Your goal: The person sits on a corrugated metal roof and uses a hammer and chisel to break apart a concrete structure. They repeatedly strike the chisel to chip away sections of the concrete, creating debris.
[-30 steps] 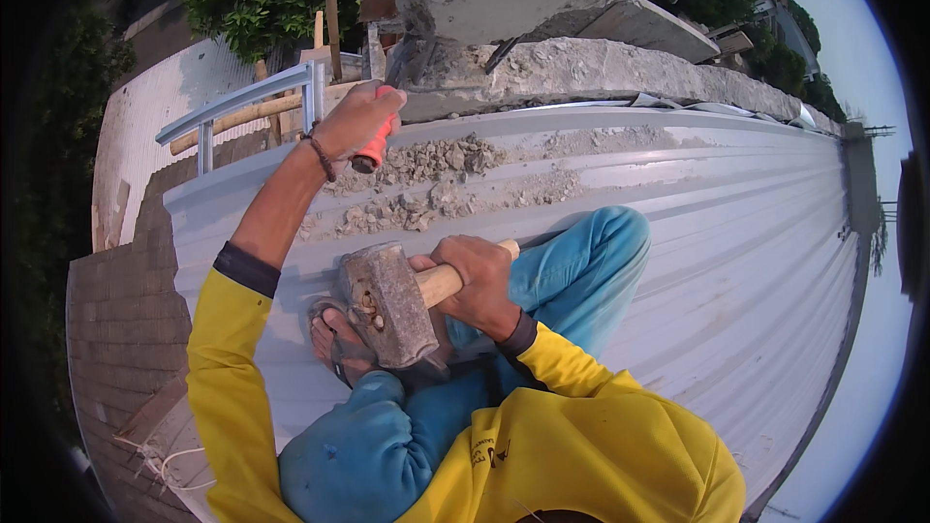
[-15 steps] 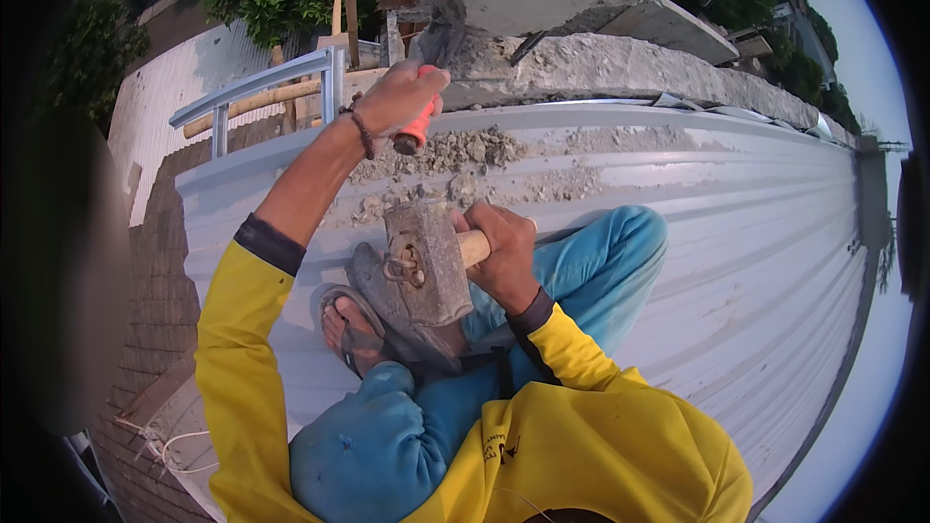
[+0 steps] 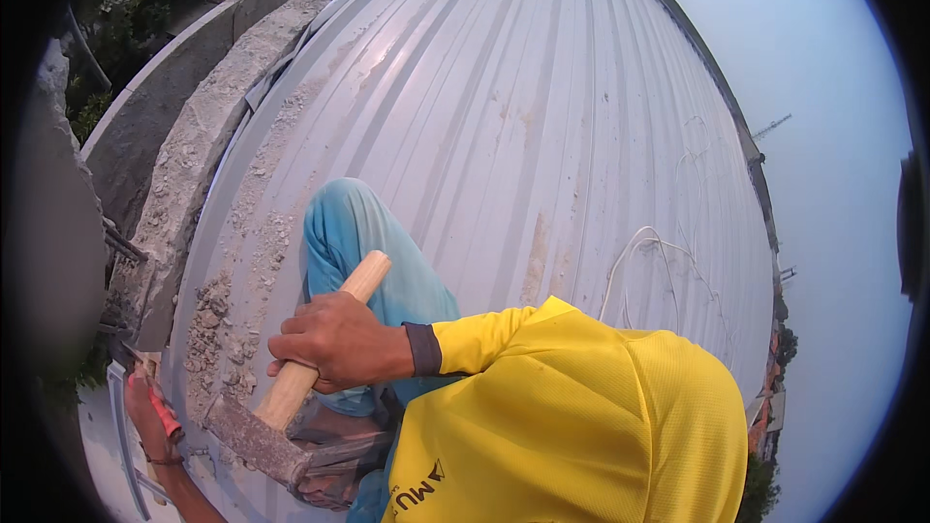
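Observation:
My right hand (image 3: 341, 347) grips the pale wooden handle (image 3: 363, 281) of a hammer, whose heavy, rusty grey head (image 3: 260, 447) hangs low over my sandaled foot. At the lower left my left hand (image 3: 145, 412) is closed around the red grip (image 3: 163, 407) of a dark metal chisel, held beside a strip of broken concrete rubble (image 3: 206, 339). My bent leg in teal trousers (image 3: 363, 213) rests on the pale ribbed metal roof (image 3: 484, 155), behind the hammer handle.
A rough broken concrete ledge (image 3: 189, 155) and a wall (image 3: 170, 63) run along the roof's left. A metal frame (image 3: 126, 436) stands at lower left. White cables (image 3: 659, 247) lie on the roof at right. The roof's far edge (image 3: 736, 107) borders open sky.
My view has swung round to the right along the roof, putting the ledge on the left. The hammer's handle now points up and away, and my left hand appears at the lower left.

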The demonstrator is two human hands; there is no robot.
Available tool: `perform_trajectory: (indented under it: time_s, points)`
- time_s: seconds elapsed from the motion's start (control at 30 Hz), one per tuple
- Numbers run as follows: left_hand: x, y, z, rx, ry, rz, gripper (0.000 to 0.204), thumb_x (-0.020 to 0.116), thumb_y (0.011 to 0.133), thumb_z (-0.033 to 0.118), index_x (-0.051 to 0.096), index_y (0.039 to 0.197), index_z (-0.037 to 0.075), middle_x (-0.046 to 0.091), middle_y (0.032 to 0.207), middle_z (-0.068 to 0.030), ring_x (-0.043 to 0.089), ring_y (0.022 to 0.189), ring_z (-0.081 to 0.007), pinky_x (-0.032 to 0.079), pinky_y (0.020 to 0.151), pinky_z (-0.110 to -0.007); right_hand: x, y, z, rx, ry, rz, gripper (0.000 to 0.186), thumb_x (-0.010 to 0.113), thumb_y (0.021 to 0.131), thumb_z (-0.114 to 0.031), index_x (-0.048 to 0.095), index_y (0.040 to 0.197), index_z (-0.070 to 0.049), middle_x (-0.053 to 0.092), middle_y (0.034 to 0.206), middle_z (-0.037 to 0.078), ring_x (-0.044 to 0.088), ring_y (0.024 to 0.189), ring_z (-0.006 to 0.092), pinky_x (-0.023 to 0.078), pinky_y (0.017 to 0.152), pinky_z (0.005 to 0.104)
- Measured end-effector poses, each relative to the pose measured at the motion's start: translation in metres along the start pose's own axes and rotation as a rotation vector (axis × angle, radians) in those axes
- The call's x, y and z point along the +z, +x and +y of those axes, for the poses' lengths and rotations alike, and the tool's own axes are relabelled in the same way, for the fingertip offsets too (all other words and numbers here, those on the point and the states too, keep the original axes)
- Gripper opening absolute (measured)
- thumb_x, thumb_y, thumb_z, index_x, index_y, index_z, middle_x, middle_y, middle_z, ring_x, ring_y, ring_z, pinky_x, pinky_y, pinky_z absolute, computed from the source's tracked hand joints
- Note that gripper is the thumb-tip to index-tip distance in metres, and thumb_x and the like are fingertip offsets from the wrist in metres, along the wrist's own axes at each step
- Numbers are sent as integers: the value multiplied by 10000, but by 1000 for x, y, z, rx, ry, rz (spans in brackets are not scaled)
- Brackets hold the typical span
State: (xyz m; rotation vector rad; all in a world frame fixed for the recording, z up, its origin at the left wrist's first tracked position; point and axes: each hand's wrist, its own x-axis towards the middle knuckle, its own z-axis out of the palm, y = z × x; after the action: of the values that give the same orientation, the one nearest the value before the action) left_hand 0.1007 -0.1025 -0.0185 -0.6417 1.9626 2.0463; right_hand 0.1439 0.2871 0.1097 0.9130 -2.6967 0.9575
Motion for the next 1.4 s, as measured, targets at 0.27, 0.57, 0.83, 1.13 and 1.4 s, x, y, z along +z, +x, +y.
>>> perform_trajectory:
  time_s: [0.27, 0.57, 0.83, 1.13, 1.4]
  points:
    - [215, 19, -48, -44, -82, -125, 296, 523, 997, 384, 515, 929, 96, 458, 629, 25, 458, 419, -82, 384, 348, -239, -73, -68, 126, 337, -397, 164, 204, 765, 755, -236, 598, 755, -117, 610, 657, 63, 621, 628, 277, 455, 579, 419]
    - [340, 2, -29, -60, -77, -170, 289, 523, 997, 381, 512, 937, 98, 457, 632, 22, 456, 422, -84, 383, 350, -241, -46, -98, 173, 367, -314, 256, 156, 716, 755, -193, 588, 794, -114, 612, 692, 67, 626, 674, 288, 457, 592, 420]
    - [350, 1, -38, -56, -52, -132, 283, 523, 996, 378, 509, 944, 100, 457, 635, 20, 454, 425, -85, 382, 351, -242, -45, -98, 179, 96, -561, 250, 142, 660, 754, -205, 533, 770, -144, 530, 669, 15, 576, 654, 210, 438, 605, 358]
    - [329, 2, -48, -40, -42, -63, 277, 523, 996, 375, 505, 952, 103, 457, 639, 18, 452, 428, -87, 381, 353, -244, -45, -96, 180, 57, -506, 303, 161, 680, 748, -228, 536, 769, -160, 523, 667, 6, 565, 662, 200, 429, 614, 350]
    - [255, 8, -57, 0, 31, 71, 271, 523, 996, 373, 502, 960, 105, 456, 642, 15, 450, 430, -89, 380, 355, -245, -45, -95, 181, 72, -401, 353, 176, 704, 767, -222, 542, 742, -158, 535, 669, 7, 554, 652, 210, 424, 619, 373]
